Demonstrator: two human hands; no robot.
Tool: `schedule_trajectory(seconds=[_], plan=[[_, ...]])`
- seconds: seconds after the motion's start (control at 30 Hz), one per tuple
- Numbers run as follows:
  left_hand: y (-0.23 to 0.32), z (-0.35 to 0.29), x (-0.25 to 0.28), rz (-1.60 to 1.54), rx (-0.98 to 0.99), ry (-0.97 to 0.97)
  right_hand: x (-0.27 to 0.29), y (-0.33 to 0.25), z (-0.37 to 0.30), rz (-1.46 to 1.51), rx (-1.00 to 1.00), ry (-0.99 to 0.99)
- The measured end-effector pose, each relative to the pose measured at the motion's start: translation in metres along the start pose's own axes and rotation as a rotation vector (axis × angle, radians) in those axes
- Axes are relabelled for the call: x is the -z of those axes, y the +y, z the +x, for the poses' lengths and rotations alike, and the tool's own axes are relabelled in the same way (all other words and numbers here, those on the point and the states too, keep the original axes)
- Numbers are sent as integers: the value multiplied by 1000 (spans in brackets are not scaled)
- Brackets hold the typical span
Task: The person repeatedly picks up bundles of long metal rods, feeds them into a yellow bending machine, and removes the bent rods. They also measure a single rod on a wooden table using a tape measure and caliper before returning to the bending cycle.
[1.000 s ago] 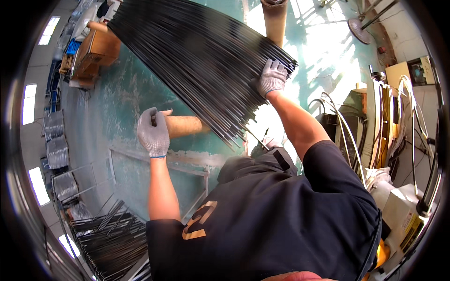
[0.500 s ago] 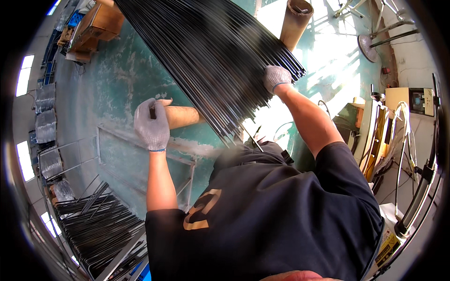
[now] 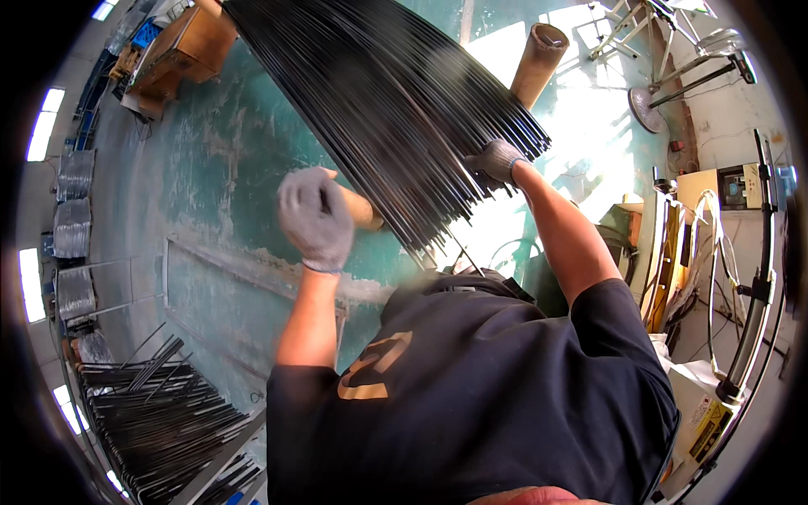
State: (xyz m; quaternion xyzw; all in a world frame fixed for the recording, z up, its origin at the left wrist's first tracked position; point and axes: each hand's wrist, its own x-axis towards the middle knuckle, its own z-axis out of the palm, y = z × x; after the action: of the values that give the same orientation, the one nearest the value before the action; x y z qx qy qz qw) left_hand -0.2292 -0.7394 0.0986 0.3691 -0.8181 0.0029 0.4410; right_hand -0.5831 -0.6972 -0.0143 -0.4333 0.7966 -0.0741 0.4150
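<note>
A wide layer of long thin black rods [image 3: 379, 101] slants from the far left toward my body, its near ends fanned out unevenly. My right hand [image 3: 498, 162], in a grey knitted glove, is at the near right ends of the rods, fingers curled around some of them. Left of the layer my left hand [image 3: 316, 220], gloved alike, is raised and smeared by motion, so its finger closure is unclear. Just behind it, a brown cardboard tube [image 3: 362, 210] sticks out from under the rods, partly hidden by the hand. The tube's other end [image 3: 540, 63] appears beyond the rods on the right.
More black rods [image 3: 160, 421] lie in a rack at lower left. A brown cardboard box [image 3: 185, 55] stands at far left, near wrapped bundles [image 3: 74, 227]. On the right are a beige box-shaped device [image 3: 720, 187], hanging cables [image 3: 714, 244] and a round-based stand [image 3: 646, 109].
My left hand has moved right, closer to the rods, and is now blurred. My right hand has shifted slightly toward me along the rod ends, its fingers now curled among them.
</note>
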Motion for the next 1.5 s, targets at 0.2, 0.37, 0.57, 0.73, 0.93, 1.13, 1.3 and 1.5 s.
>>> schedule_trajectory(seconds=[0.2, 0.37, 0.57, 0.73, 0.93, 1.13, 1.3, 1.5], plan=[[58, -64, -43, -564, 218, -368, -2, -23, -50, 152, -88, -64], [28, -106, -131, -1180, 1186, -538, -57, 57, -139, -30, 2, 102], [-26, -100, -197, -1782, 1631, -622, -159, 144, -372, -63, -347, 119], [3, -90, -200, -1709, 1704, -659, -254, 169, -488, -135, -603, 213], [68, -100, -167, -1684, 1901, -701, -300, 167, -472, -159, -669, 794], [118, -28, -132, -2039, 1457, -866, -370, 224, -587, -41, -1008, 834], [199, -7, -87, -2118, 1125, -1109, -487, 280, -674, -97, -1753, 1158], [345, -122, -70, -2014, 1094, -1401, -445, 261, -637, 2488, 499, 1963]])
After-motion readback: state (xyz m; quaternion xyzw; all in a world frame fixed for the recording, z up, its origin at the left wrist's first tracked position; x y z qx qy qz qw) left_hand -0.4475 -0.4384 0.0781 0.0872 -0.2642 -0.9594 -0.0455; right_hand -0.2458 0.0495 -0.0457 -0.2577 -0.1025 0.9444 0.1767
